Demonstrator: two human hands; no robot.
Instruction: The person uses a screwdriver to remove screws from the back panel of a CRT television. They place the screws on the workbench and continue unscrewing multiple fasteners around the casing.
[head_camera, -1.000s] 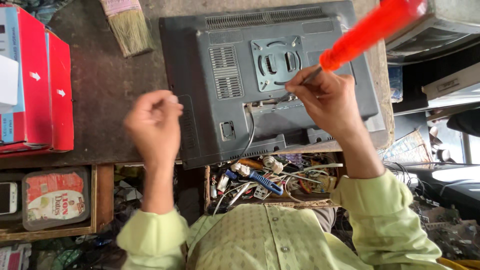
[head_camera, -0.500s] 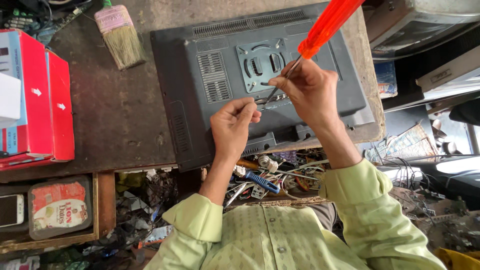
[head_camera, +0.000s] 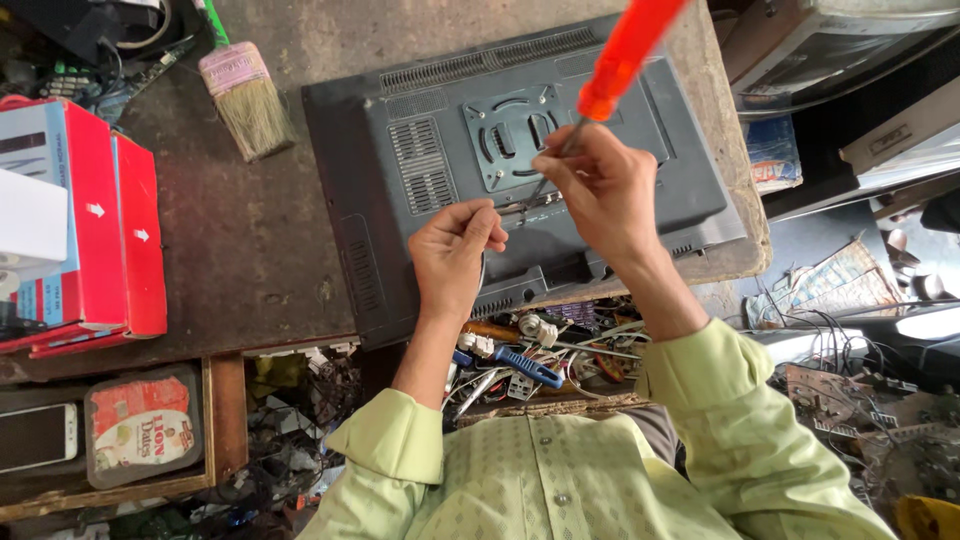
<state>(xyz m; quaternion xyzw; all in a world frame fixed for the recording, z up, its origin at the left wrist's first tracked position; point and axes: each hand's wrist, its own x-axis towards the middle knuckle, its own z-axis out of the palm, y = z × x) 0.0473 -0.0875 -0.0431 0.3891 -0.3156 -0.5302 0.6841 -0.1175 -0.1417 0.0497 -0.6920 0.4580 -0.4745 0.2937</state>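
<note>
Head view: centre and upper middle of the frame taken up by a flat grey monitor (head_camera: 520, 190), laid face down on a worn wooden workbench (head_camera: 250, 240) so that its back panel faces up and its screws can be reached. Dark grey plastic shell, slotted vents along the top edge and down the left side, a square metal mounting plate (head_camera: 510, 135) with curved slots at its middle, a stepped lower section toward the near edge. Right hand (head_camera: 600, 195) closed around the thin steel shaft of a screwdriver (head_camera: 625, 55), orange handle rising toward the upper edge of the frame, tip down on the panel just below the mounting plate, gripped low probably to keep the tip steady. Left hand (head_camera: 455, 255) loosely curled just beside it, fingertips pinched together close to the panel; whether something small sits between them, impossible to tell. Pale green sleeves and shirt at the bottom of the frame. Below the monitor's near edge, an open tray of clutter (head_camera: 540, 360): wires, small parts, a blue-handled tool. At upper left, a paintbrush (head_camera: 245, 100) lying on the bench. At far left, a stack of red boxes (head_camera: 90, 230); at lower left, a lidded food tub (head_camera: 145, 425) beside a phone (head_camera: 35, 437). To the right, more casings and loose cables.
</note>
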